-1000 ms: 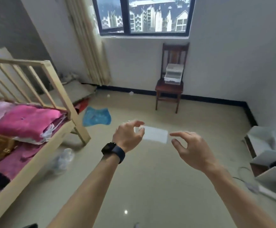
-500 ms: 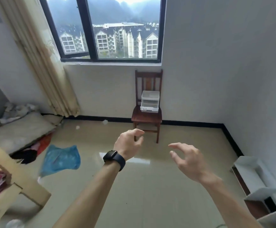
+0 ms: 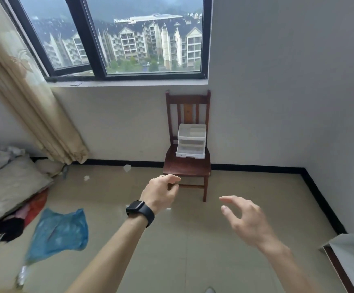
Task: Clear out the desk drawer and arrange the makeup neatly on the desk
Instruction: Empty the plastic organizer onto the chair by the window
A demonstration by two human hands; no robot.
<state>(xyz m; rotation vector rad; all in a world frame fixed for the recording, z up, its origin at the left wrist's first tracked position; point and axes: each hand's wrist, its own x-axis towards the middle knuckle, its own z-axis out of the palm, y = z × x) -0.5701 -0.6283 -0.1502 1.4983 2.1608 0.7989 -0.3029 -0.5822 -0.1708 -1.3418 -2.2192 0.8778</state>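
Head view: a wide black-framed window (image 3: 119, 39) fills the far wall above a beige tiled floor (image 3: 193, 240), and a long tan curtain (image 3: 30, 106) hangs at the far left. A dark brown wooden chair (image 3: 186, 168) stands against the far wall. A crumpled blue plastic bag (image 3: 59, 231) lies on the floor at near left. On the chair seat sits the small white plastic drawer unit (image 3: 191, 141); its contents cannot be made out, and no desk or makeup shows.

Both hands are held out toward the unit, well apart from it. The left hand (image 3: 161, 192), above a black wristwatch (image 3: 140, 212), has loosely curled fingers holding nothing. The right hand (image 3: 245, 218) is spread and empty.

The step in hand looks like fetching the unit. It is best taken by both side walls at once and kept level, so the drawers do not slide out.
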